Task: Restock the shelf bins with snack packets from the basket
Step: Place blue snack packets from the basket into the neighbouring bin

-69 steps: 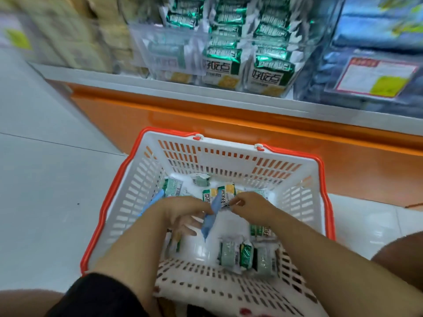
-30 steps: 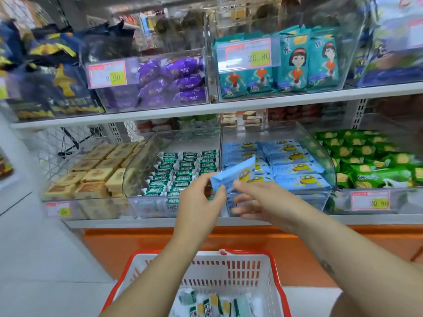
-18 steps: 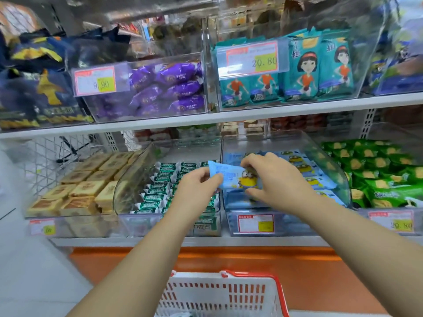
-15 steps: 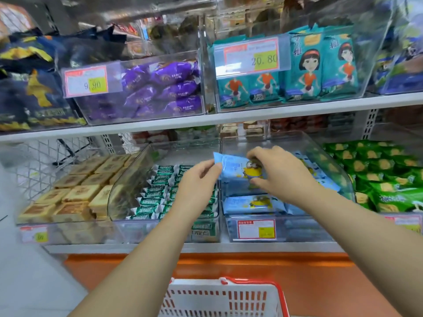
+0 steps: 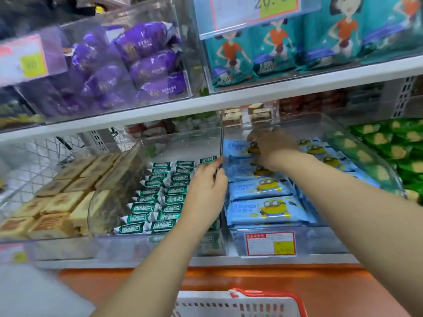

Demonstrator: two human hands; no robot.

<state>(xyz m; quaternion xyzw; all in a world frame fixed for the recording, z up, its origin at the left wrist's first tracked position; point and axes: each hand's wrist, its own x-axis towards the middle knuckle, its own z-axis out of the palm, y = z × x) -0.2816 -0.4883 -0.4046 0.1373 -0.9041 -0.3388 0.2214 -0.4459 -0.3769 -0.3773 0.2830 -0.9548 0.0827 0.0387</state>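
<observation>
The right grip (image 5: pixel 272 145) is deep in the clear bin (image 5: pixel 370 161) of blue snack packets (image 5: pixel 258 211). Its fingers curl on one blue packet (image 5: pixel 235 147) at the back of the bin, on top of the others. The left grip (image 5: pixel 206 184) is at the thin clear wall (image 5: pixel 221 140) between this bin and the green packets (image 5: pixel 160 195). Its fingers are bent, but I cannot tell if it holds anything. The white and red basket (image 5: pixel 240 304) sits below the shelf (image 5: pixel 137 263).
</observation>
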